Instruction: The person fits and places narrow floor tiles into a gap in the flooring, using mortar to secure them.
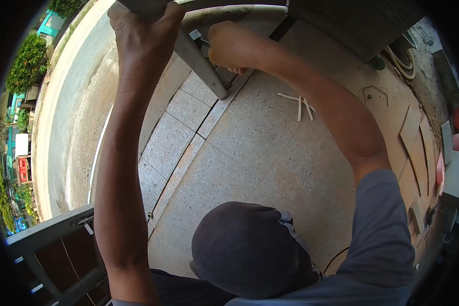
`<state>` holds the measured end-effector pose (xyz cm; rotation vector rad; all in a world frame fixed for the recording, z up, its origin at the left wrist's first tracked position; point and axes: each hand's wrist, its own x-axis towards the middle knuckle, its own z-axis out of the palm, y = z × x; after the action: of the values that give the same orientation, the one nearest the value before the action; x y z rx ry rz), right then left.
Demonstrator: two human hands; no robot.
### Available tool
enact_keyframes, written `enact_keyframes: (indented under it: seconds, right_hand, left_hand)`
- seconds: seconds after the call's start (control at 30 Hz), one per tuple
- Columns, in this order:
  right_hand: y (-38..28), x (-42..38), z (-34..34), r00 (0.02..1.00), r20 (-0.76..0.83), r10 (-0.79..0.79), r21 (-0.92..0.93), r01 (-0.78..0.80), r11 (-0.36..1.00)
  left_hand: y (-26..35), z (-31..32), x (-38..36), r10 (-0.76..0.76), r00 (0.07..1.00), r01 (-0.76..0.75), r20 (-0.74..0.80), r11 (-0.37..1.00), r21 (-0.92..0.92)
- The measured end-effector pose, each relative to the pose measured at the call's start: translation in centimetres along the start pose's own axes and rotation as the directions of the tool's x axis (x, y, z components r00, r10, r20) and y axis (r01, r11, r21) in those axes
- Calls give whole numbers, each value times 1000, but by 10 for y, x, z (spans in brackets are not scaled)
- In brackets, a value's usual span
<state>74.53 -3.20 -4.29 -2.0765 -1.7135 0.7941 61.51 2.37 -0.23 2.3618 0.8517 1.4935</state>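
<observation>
At the top of the head view, my left hand (145, 30) is wrapped around the upper part of a grey metal bar (201, 66), which slants down to the right. My right hand (227, 46) is closed in a fist just right of this bar. From its left side sticks a small tool-like piece with a pale square end (195, 34) and a dark greenish part; its kind is not clear. My right fingers are mostly hidden behind the hand. Below the bar's lower end runs a floor track (198, 134) between the tiles.
Pale strips (301, 104) lie on the speckled floor (260, 137). A head in a dark cap (245, 250) fills the lower middle. A gate frame (51, 224) stands lower left, a road (71, 102) beyond. Flat boards (413, 137) and a coiled hose (403, 66) are right.
</observation>
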Motion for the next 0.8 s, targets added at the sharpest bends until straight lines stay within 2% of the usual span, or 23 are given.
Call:
enact_keyframes:
  seconds: [0.07,0.1,0.17,0.2,0.27,0.3,0.33,0.4,0.43,0.53,0.6,0.63,0.67,0.73,0.8]
  right_hand:
    - [7,4,-3,998,-35,-44,-184,37,982]
    - [11,8,-3,999,-24,-23,-169,18,985]
    - [21,24,-1,1000,3,22,-136,-22,991]
    - [32,46,1,937,110,-332,-635,323,702]
    - [28,36,-10,984,-51,-168,-440,129,889]
    - [27,32,-13,991,-114,-69,-319,29,947]
    - [37,41,-12,972,-118,-204,-514,116,850]
    - [46,56,-17,975,-13,-221,-630,164,759]
    - [48,61,-18,974,42,-224,-680,192,707]
    - [55,70,-17,954,19,-298,-701,225,677]
    - [59,79,-15,955,47,-292,-673,246,698]
    - [64,85,-13,954,62,-292,-657,260,708]
    - [71,90,-10,931,105,-350,-679,325,658]
    - [78,96,-3,866,193,-460,-709,448,545]
    - [71,82,-6,956,60,-286,-546,271,793]
  left_hand:
    - [-1,-1,3,-72,997,73,36,996,-50]
    - [-3,-3,4,-109,992,113,57,991,-69]
    - [-12,-4,4,-33,999,32,38,999,20]
    - [-14,-3,2,3,999,-5,33,998,60]
    - [-3,-2,-4,72,997,-73,28,997,23]
    - [-3,-1,-3,36,999,-36,33,999,7]
    - [-3,-1,-2,-1,999,1,38,1000,-8]
    - [-5,0,4,-85,993,87,78,996,-27]
    - [-5,0,6,-133,985,137,113,990,-29]
    - [2,-4,0,-64,987,78,148,993,-90]
    - [-57,-18,46,-240,898,376,369,853,-362]
    - [-57,-17,45,-247,898,381,364,850,-364]
    - [-56,-17,44,-254,898,386,359,847,-366]
    - [6,-4,-5,-93,989,105,112,989,-106]
    - [14,-9,-5,-132,981,139,141,989,-44]
